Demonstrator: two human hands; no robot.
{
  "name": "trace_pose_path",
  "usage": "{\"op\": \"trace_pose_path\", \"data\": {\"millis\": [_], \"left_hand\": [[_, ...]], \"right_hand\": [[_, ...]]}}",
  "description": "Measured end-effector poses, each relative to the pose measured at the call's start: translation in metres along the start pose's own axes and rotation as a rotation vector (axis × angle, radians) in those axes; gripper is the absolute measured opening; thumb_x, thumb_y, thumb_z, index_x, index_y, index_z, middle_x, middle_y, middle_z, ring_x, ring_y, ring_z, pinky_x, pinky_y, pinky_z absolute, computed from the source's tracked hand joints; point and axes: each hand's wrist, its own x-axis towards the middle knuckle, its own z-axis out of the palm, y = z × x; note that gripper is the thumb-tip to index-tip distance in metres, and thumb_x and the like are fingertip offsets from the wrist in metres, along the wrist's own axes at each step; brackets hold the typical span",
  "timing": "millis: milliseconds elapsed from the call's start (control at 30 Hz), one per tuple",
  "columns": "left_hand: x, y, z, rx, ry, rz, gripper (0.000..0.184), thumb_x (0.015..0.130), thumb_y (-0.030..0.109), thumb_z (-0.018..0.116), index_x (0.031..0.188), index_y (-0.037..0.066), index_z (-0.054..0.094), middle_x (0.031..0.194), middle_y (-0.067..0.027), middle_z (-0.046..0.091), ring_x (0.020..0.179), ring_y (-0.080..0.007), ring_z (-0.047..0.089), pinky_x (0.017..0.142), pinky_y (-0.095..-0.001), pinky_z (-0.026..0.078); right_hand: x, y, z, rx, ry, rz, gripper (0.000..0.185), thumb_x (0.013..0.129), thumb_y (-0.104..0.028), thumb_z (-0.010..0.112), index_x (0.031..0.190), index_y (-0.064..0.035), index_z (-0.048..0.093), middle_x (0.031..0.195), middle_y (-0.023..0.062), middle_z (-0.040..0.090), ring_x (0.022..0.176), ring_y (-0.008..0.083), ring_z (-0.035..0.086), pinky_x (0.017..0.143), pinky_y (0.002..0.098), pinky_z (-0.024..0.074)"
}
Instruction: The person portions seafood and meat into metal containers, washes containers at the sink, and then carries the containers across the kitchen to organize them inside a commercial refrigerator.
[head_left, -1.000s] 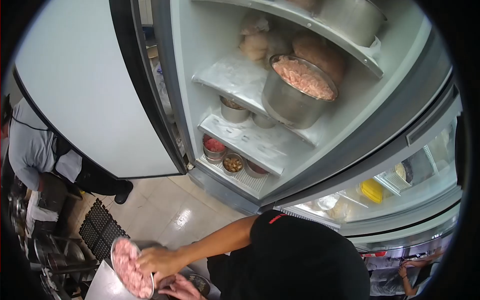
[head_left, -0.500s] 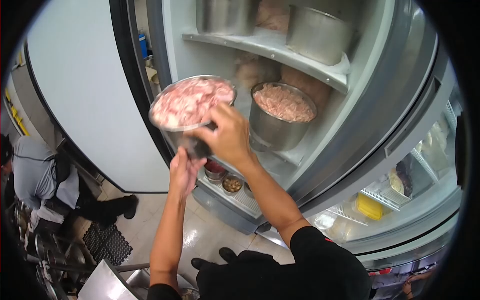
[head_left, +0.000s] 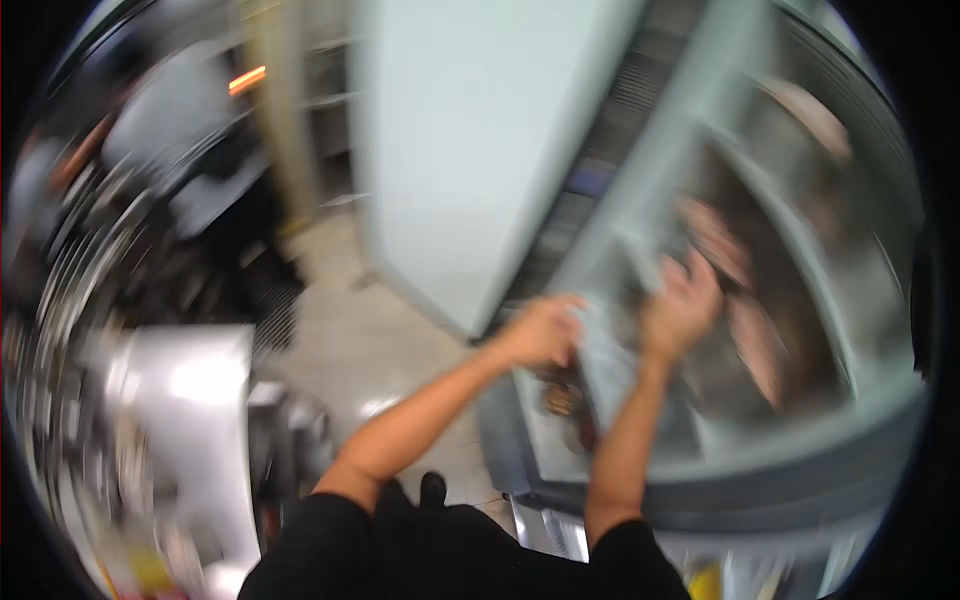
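My right hand (head_left: 683, 308) is inside the fridge, its fingers apart and nothing visible in them. Just past its fingertips is a metal pot of pink raw meat (head_left: 716, 242), smeared by motion; whether the hand touches it I cannot tell. A second heap of pink meat (head_left: 756, 348) shows to the right of that hand. My left hand (head_left: 543, 331) is at the fridge opening, with its fingers too blurred to read. Below it, small containers stand on the low ledge, one with brownish pieces (head_left: 558, 400).
The white fridge door (head_left: 450, 150) stands open on the left. A shelf with more pots is at the right. A steel counter (head_left: 190, 430) is at lower left, beyond the tiled floor (head_left: 345, 300). A person in a grey shirt (head_left: 180, 110) bends at upper left.
My hands have parted from the metal pot of meat they held in front of the fridge; it now appears inside. The view has swung left, and everything is blurred.
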Motion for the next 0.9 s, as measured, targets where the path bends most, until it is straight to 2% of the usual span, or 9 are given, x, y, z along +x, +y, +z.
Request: {"op": "trace_pose_path", "data": {"millis": [67, 133, 300, 333, 467, 533, 633, 800, 900], "left_hand": [[-0.083, 0.007, -0.021, 0.199, 0.107, -0.145, 0.043, 0.085, 0.006, 0.055, 0.126, 0.002, 0.042, 0.09, -0.0081, 0.063, 0.073, -0.0156, 0.061, 0.057, -0.0301, 0.053], [-0.171, -0.017, -0.043, 0.486, 0.242, -0.107, 0.052, 0.086, 0.012, 0.056, 0.133, 0.005, 0.036, 0.094, -0.0078, 0.061, 0.078, -0.016, 0.06, 0.066, -0.0316, 0.052], [-0.394, 0.046, -0.03, 0.411, 0.76, -0.445, 0.069, 0.086, 0.024, 0.063, 0.143, 0.008, 0.027, 0.109, -0.0088, 0.055, 0.081, -0.0154, 0.059, 0.072, -0.0304, 0.05], [-0.433, 0.046, -0.019, 0.443, 0.944, -0.411, 0.066, 0.087, 0.025, 0.064, 0.141, 0.008, 0.031, 0.105, -0.0085, 0.057, 0.081, -0.0152, 0.059, 0.073, -0.0297, 0.05], [-0.555, 0.058, 0.041, 0.362, 2.014, -0.281, 0.025, 0.091, 0.014, 0.057, 0.115, 0.006, 0.055, 0.091, -0.0019, 0.061, 0.079, -0.0089, 0.059, 0.062, -0.0236, 0.049], [-0.628, 0.029, 0.048, 0.632, 2.351, -0.304, 0.021, 0.092, 0.018, 0.057, 0.108, 0.004, 0.057, 0.09, -0.0027, 0.061, 0.079, -0.0099, 0.06, 0.058, -0.0222, 0.048], [-0.645, 0.062, 0.039, 0.444, 2.564, -0.296, 0.03, 0.09, 0.029, 0.06, 0.103, 0.001, 0.057, 0.096, -0.0081, 0.06, 0.074, -0.0143, 0.06, 0.054, -0.0247, 0.049], [-0.675, 0.075, -0.003, 0.31, 2.566, -0.229, 0.031, 0.088, 0.028, 0.062, 0.097, -0.001, 0.056, 0.095, -0.0114, 0.059, 0.075, -0.018, 0.061, 0.051, -0.0294, 0.055], [-0.689, 0.074, -0.015, 0.118, 2.495, -0.291, 0.016, 0.083, 0.011, 0.057, 0.083, -0.004, 0.052, 0.081, -0.0118, 0.056, 0.068, -0.0196, 0.061, 0.051, -0.033, 0.059]], "right_hand": [[-0.057, -0.047, 0.024, 0.401, -0.12, 0.375, 0.02, 0.091, -0.01, 0.057, 0.109, -0.0019, 0.057, 0.083, 0.0031, 0.059, 0.068, 0.0092, 0.054, 0.059, 0.0232, 0.0475], [-0.126, -0.081, 0.054, 0.662, -0.487, 0.331, 0.024, 0.092, -0.012, 0.056, 0.113, -0.0009, 0.055, 0.086, 0.0027, 0.059, 0.072, 0.0077, 0.054, 0.062, 0.023, 0.0506], [-0.293, -0.244, 0.096, 1.035, -1.522, 0.299, 0.025, 0.092, -0.012, 0.054, 0.114, 0.0007, 0.056, 0.092, 0.004, 0.058, 0.071, 0.0084, 0.054, 0.061, 0.024, 0.0506], [-0.307, -0.279, 0.087, 1.084, -1.661, 0.104, 0.024, 0.093, -0.014, 0.054, 0.111, 0.001, 0.058, 0.09, 0.0049, 0.059, 0.07, 0.0086, 0.055, 0.06, 0.0239, 0.0503], [-0.39, -0.382, 0.083, 1.255, -2.173, 0.161, 0.029, 0.093, -0.023, 0.055, 0.105, 0.0033, 0.059, 0.085, 0.0076, 0.061, 0.069, 0.0111, 0.057, 0.058, 0.0252, 0.0511], [-0.429, -0.437, 0.08, 1.223, -2.271, 0.321, 0.032, 0.092, -0.028, 0.056, 0.1, 0.0028, 0.059, 0.078, 0.0039, 0.058, 0.061, 0.0102, 0.055, 0.054, 0.0241, 0.0487], [-0.48, -0.513, 0.081, 1.134, -2.264, 0.405, 0.037, 0.09, -0.031, 0.057, 0.101, 0.0046, 0.055, 0.079, 0.0078, 0.058, 0.063, 0.0135, 0.056, 0.053, 0.0265, 0.0505], [-0.536, -0.565, 0.084, 0.942, -2.079, 0.382, 0.034, 0.084, -0.024, 0.065, 0.098, 0.004, 0.052, 0.078, 0.0106, 0.058, 0.06, 0.016, 0.058, 0.05, 0.0285, 0.0516], [-0.548, -0.568, 0.093, 1.009, -2.19, 0.672, 0.018, 0.069, -0.001, 0.065, 0.078, 0.0008, 0.049, 0.066, 0.0118, 0.057, 0.05, 0.0186, 0.057, 0.042, 0.0304, 0.0495]]}}
